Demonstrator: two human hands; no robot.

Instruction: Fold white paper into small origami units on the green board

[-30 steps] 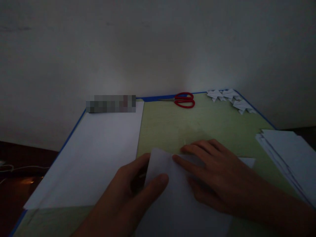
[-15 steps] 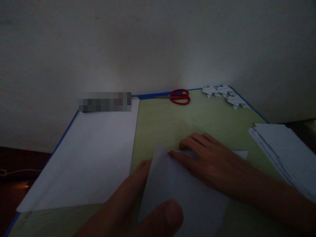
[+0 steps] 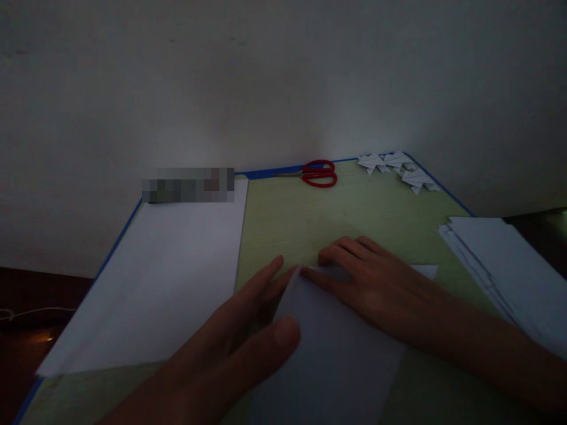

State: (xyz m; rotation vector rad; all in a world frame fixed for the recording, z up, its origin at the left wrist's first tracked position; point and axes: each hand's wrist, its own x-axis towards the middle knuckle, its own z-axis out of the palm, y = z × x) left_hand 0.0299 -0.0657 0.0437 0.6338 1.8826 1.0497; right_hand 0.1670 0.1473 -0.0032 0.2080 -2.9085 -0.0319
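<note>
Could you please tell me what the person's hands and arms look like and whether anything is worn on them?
Both the left hand and the right hand are bare, with no gloves and no rings visible in the dim light. The right forearm is uncovered too: no sleeve, watch or bracelet in view.

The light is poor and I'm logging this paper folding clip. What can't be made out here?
Head view:
- Middle sheet: near edge cut off by the picture's bottom; parts hidden under the left hand and right hand.
- Thing at the big sheet's far end: blurred out.
- Folded paper pieces: too small to count.
- Paper stack: runs off the right edge.
</note>
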